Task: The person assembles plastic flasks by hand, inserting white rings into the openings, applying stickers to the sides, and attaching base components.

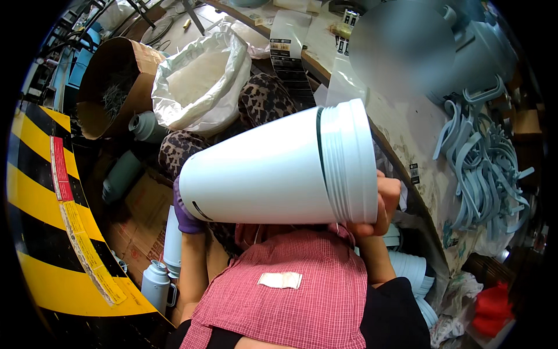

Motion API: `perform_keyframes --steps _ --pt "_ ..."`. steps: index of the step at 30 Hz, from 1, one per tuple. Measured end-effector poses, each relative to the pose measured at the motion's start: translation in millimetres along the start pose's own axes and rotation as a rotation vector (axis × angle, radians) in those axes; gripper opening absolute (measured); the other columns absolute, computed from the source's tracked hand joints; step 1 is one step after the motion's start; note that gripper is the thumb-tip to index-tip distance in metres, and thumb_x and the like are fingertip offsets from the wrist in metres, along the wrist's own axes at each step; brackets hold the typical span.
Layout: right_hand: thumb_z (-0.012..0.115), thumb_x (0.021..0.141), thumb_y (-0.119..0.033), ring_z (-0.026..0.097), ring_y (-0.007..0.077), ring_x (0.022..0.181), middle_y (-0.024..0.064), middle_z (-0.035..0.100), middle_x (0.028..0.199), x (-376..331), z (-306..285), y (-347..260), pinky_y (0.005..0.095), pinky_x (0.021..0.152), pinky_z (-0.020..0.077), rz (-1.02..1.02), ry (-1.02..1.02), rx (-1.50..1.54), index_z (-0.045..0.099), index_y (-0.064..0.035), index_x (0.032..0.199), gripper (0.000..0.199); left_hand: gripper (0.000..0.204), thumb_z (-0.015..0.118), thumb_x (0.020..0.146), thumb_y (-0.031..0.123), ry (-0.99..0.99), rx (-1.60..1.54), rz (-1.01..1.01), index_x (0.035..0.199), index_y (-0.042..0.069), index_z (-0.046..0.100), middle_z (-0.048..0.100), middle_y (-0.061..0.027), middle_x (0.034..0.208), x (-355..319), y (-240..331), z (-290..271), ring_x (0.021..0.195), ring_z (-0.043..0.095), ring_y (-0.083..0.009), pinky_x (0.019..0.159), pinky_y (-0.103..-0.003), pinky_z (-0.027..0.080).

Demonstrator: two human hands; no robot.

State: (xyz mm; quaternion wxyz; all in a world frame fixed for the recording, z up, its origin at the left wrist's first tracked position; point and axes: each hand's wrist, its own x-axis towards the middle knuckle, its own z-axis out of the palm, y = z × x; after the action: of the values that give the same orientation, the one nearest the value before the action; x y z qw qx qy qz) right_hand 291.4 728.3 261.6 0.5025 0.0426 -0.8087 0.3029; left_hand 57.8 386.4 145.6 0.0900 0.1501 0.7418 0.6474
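A large, tapered light blue plastic flask shell [261, 168] lies sideways across my lap, held between both hands. Its narrow, rounded end is on the left, with a small dark mark low on it. Ridged rings [344, 163] circle the wide right end, beside a dark gap. My left hand [187, 210], in a purple glove, presses against the narrow end, its fingers mostly hidden behind the shell. My bare right hand [385, 203] grips the wide end at the rim, with fingers curled.
A white sack [168, 104] and cardboard box [93, 93] stand ahead. Light blue curved handles [479, 168] pile on the right-hand table [401, 125]. A yellow-black striped surface [35, 232] borders the left, near a handled flask [156, 285]. Several blue plastic parts [410, 270] lie lower right.
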Motion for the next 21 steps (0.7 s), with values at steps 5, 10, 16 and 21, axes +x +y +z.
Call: perform_keyframes --steps 5,10,16,21 --pt "0.048 0.105 -0.049 0.059 0.0305 0.095 0.0205 0.061 0.117 11 -3 -14 0.0433 0.078 0.0517 0.112 -0.057 -0.082 0.051 -0.0138 0.148 0.055 0.033 0.049 0.100 0.020 -0.194 0.016 -0.146 0.116 -0.005 0.063 0.069 -0.0151 0.114 10 38 -7 0.103 0.066 -0.0216 0.088 -0.035 0.052" --pt "0.041 0.107 -0.049 0.059 0.0274 0.086 0.0174 0.064 0.105 9 24 2 0.0377 0.075 0.0484 0.200 0.138 -0.033 0.057 -0.0042 0.142 0.058 0.034 0.051 0.098 0.021 0.125 0.807 0.408 0.114 -0.007 0.063 0.069 -0.0175 0.108 4 74 -3 0.100 0.067 -0.0239 0.087 -0.034 0.052" --pt "0.034 0.107 -0.055 0.062 0.0311 0.091 0.0192 0.063 0.107 22 -6 10 0.0434 0.078 0.0541 0.189 0.140 -0.050 0.058 0.0041 0.131 0.068 0.036 0.057 0.097 0.022 0.125 0.012 0.084 0.123 -0.003 0.062 0.067 -0.0162 0.118 -1 50 -29 0.106 0.064 -0.0288 0.094 -0.037 0.050" --pt "0.044 0.104 -0.056 0.059 0.0319 0.099 0.0197 0.061 0.113 22 2 3 0.0504 0.083 0.0555 -0.055 0.020 0.014 0.059 -0.0137 0.135 0.055 0.038 0.061 0.096 0.020 -0.016 0.391 0.185 0.128 0.001 0.058 0.062 -0.0160 0.127 2 10 -28 0.118 0.059 -0.0272 0.102 -0.040 0.046"
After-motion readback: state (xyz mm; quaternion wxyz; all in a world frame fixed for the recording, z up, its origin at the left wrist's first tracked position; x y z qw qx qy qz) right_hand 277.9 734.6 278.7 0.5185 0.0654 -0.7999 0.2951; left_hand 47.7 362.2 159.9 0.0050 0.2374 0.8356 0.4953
